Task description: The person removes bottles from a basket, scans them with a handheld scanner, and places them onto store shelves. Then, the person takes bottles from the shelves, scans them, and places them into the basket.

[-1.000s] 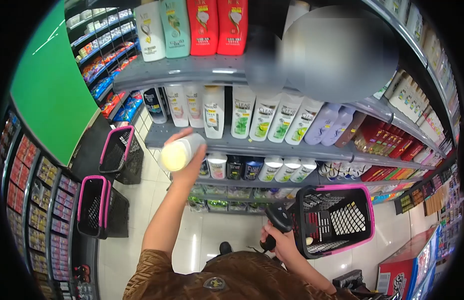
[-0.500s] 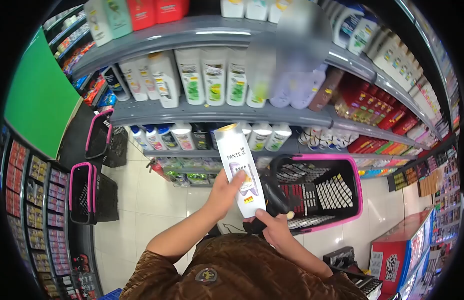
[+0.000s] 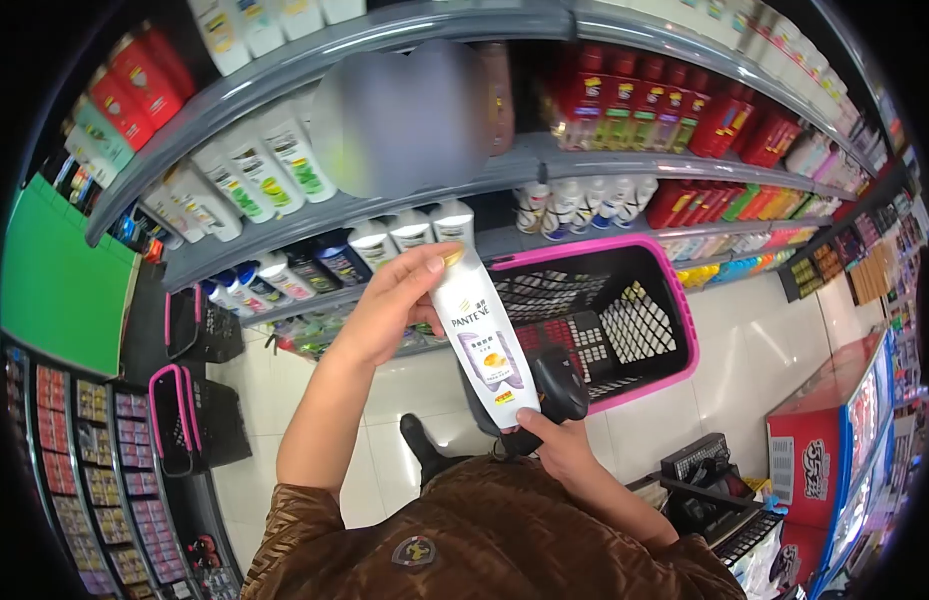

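A white Pantene shampoo bottle (image 3: 484, 350) with a purple label and gold cap is tilted in front of me, its front facing up. My left hand (image 3: 394, 305) is closed around its top end, fingers at the cap. At the base, the thumb of my right hand (image 3: 559, 440) presses on the bottle's lower edge; its other fingers are partly hidden. A black handheld device (image 3: 557, 385), looking like a barcode scanner, sits just right of the bottle, its grip at my right hand.
A black shopping basket (image 3: 689, 330) with a pink rim is beyond the bottle. Shelves (image 3: 354, 205) of shampoo bottles rise in front. More pink-rimmed baskets (image 3: 169, 420) stand at left. A red and blue freezer chest (image 3: 814, 450) is at right.
My left hand has moved from the bottle's middle up to its cap, uncovering the label. The right hand stays at the base. My view has turned right along the shelves.
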Motion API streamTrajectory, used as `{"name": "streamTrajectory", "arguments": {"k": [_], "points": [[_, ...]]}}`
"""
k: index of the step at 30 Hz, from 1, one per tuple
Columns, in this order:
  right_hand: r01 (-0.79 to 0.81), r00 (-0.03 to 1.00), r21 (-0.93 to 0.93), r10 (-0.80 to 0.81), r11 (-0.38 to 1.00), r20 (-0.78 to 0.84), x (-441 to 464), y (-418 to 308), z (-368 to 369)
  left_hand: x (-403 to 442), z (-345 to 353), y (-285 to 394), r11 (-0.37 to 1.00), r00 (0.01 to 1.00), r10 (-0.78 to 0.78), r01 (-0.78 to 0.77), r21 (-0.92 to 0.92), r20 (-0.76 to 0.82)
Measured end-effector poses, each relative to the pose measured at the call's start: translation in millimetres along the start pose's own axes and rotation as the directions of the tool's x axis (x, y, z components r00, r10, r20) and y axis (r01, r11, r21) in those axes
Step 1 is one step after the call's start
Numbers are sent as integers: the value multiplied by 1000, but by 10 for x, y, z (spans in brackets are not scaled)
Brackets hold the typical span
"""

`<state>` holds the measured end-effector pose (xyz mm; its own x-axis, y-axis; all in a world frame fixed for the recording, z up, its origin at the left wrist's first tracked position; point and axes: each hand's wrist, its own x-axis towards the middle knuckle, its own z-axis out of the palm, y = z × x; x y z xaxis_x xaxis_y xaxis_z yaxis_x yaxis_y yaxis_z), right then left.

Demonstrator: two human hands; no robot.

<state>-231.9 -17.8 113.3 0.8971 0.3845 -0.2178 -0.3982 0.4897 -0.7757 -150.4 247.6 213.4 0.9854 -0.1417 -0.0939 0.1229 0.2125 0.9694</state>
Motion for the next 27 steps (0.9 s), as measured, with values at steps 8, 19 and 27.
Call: {"name": "streamTrajectory", "arguments": {"k": [8,19,27], "points": [[-34,920,-45,14,998,-392,-71,-335,-869,646,378,-402,877,914,-348,238,418,209],[3,709,-104,-75,995,-701,-251,-554,-1899,1419,1291,-2529,488,963,-234,-2,873,133],[10,625,-153,-126,988,-771,-377,-714,-2062,1488,1457,-4030,217,846,-511,-47,975,154]]}}
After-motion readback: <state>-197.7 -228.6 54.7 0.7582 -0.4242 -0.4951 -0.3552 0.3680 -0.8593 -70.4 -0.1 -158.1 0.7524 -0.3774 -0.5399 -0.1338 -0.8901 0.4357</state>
